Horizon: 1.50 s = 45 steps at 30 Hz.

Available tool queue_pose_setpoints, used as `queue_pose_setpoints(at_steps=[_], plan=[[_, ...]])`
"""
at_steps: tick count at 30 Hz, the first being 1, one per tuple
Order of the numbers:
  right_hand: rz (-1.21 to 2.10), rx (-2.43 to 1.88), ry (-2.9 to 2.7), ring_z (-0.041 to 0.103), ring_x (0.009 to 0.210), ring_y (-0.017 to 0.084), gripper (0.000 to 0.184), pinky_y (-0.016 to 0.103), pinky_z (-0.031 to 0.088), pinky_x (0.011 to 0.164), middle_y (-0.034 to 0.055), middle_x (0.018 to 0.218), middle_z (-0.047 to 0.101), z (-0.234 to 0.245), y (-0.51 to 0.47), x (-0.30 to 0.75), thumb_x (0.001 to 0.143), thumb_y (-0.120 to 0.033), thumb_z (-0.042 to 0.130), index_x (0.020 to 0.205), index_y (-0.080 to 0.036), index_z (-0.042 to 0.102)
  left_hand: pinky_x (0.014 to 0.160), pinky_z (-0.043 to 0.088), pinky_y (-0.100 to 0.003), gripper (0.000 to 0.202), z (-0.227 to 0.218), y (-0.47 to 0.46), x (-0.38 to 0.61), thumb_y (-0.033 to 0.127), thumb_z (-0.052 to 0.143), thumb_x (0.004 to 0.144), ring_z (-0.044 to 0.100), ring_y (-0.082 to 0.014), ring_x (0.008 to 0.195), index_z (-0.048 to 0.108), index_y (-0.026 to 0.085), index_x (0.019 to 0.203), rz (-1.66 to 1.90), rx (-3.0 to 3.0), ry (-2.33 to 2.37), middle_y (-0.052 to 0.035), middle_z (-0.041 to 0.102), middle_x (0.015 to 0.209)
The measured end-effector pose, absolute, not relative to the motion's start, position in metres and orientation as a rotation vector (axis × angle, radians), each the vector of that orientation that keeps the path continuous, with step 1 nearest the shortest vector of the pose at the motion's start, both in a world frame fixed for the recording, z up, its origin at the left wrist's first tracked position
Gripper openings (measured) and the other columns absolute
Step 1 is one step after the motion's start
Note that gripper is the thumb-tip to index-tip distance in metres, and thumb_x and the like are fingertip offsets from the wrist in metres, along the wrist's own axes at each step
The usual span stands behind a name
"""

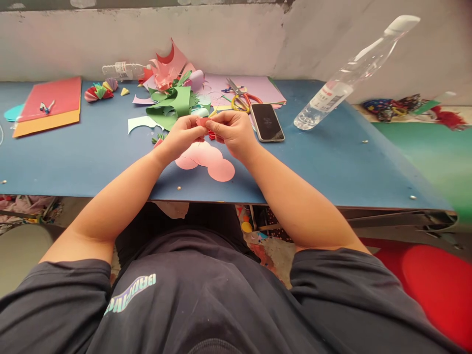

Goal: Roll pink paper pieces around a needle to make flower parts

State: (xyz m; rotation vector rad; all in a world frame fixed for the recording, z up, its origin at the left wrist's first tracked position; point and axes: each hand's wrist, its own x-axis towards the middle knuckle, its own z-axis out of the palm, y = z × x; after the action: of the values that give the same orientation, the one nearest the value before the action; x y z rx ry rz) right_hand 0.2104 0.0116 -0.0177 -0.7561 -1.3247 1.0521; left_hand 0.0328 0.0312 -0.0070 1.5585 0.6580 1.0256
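Between the fingertips of both hands is a small piece of pinkish-red paper point(202, 121), partly covered by the fingers. My left hand point(185, 135) pinches it from one side, and my right hand point(233, 130) pinches it from the other. Just under the hands, several round pink paper discs point(221, 169) overlap on the blue table point(110, 162). A bit of folded red paper point(211, 134) shows beside my right fingers. Near my left wrist lies a small green and red paper piece point(158, 139), partly hidden.
Green paper scraps point(173, 105) pile up behind the hands. Scissors point(239, 96) and a phone point(267, 122) lie to their right, near a tall water bottle point(324, 101). At left are red paper sheets point(55, 96), folded paper fans point(99, 92) and a bottle on its side point(123, 71).
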Motion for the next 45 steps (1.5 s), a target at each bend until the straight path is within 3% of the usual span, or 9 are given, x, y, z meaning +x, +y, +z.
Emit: queue_pose_setpoints(at_steps=[4,16,22,29,36,45], plan=[[0.998,-0.768,-1.334,0.042,0.049,0.006,0.05,0.028,0.033,0.046,-0.0018,0.061,0.063,-0.015,0.011,0.211,0.064,-0.065,0.1,0.072,-0.019,0.081,0.069,0.049,-0.027,0.01,-0.008,0.034,0.031,0.014,0.075,0.078,0.058,-0.01,0.073,0.066,0.019,0.078,1.069,1.575,0.641,0.0001,0.062,0.08],[1.022,-0.759,-1.354,0.04,0.052,0.007,0.047,0.027,0.03,0.047,-0.0015,0.063,0.063,-0.015,0.008,0.211,0.067,-0.063,0.1,0.072,-0.021,0.08,0.064,0.043,-0.028,0.012,-0.002,0.032,0.027,0.01,0.074,0.077,0.052,-0.0093,0.068,0.067,0.018,0.071,1.046,1.621,0.618,0.0016,0.054,0.071],[1.006,-0.747,-1.358,0.038,0.052,0.007,0.046,0.027,0.03,0.048,-0.0048,0.055,0.052,-0.011,0.004,0.212,0.066,-0.063,0.1,0.073,-0.022,0.081,0.067,0.045,-0.028,0.008,0.001,0.031,0.025,0.013,0.078,0.079,0.056,-0.0102,0.072,0.072,0.018,0.077,1.007,1.635,0.588,-0.0004,0.062,0.075],[1.064,-0.76,-1.335,0.039,0.05,0.006,0.051,0.027,0.033,0.047,-0.0023,0.061,0.066,-0.008,0.004,0.213,0.058,-0.062,0.104,0.069,-0.021,0.077,0.067,0.045,-0.028,0.018,0.009,0.024,0.023,0.025,0.085,0.081,0.06,-0.0121,0.076,0.07,0.017,0.077,0.965,1.69,0.633,-0.0028,0.067,0.08],[1.084,-0.761,-1.333,0.039,0.048,0.007,0.054,0.026,0.027,0.046,-0.0077,0.049,0.047,-0.007,0.004,0.216,0.057,-0.06,0.105,0.065,-0.022,0.067,0.067,0.043,-0.031,0.015,0.011,0.022,0.027,0.022,0.082,0.082,0.056,-0.0128,0.072,0.069,0.019,0.075,0.954,1.749,0.683,-0.0016,0.063,0.073],[1.086,-0.751,-1.33,0.04,0.051,0.006,0.059,0.029,0.028,0.049,-0.0039,0.063,0.057,-0.009,0.003,0.213,0.062,-0.062,0.102,0.065,-0.021,0.06,0.066,0.042,-0.03,0.015,0.012,0.022,0.026,0.009,0.074,0.078,0.058,-0.0116,0.072,0.064,0.018,0.072,0.971,1.698,0.604,-0.0007,0.063,0.074]])
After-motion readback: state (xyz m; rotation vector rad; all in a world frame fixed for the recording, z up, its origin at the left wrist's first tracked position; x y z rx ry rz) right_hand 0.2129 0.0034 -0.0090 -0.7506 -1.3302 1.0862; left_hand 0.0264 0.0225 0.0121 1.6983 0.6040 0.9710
